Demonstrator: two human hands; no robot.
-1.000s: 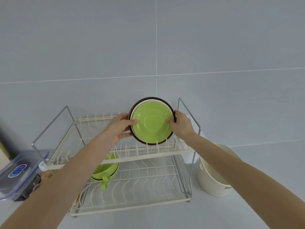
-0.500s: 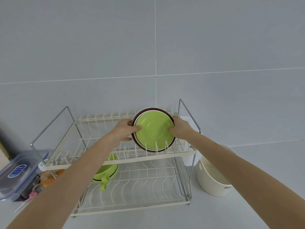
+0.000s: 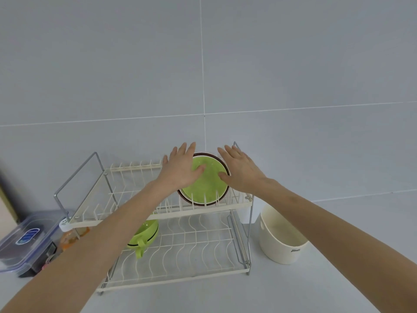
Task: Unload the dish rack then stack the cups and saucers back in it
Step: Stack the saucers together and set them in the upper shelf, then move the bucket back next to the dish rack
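A green saucer (image 3: 206, 184) with a brown rim stands on edge in the slots at the right end of the upper tier of the two-tier wire dish rack (image 3: 158, 216). My left hand (image 3: 180, 169) is open, fingers spread, in front of the saucer's left edge, thumb near its face. My right hand (image 3: 240, 169) is open at the saucer's right edge, fingers pointing up. Neither hand grips it. A green cup (image 3: 144, 233) with a handle lies on the lower tier, partly hidden behind my left forearm.
A cream round container (image 3: 282, 242) stands on the counter right of the rack. A clear lidded plastic box (image 3: 24, 240) and an orange item (image 3: 72, 238) sit at the left. A tiled wall rises directly behind the rack.
The saucer went down from above the rack into the upper tier's slots. Both hands let go of it and opened with fingers spread.
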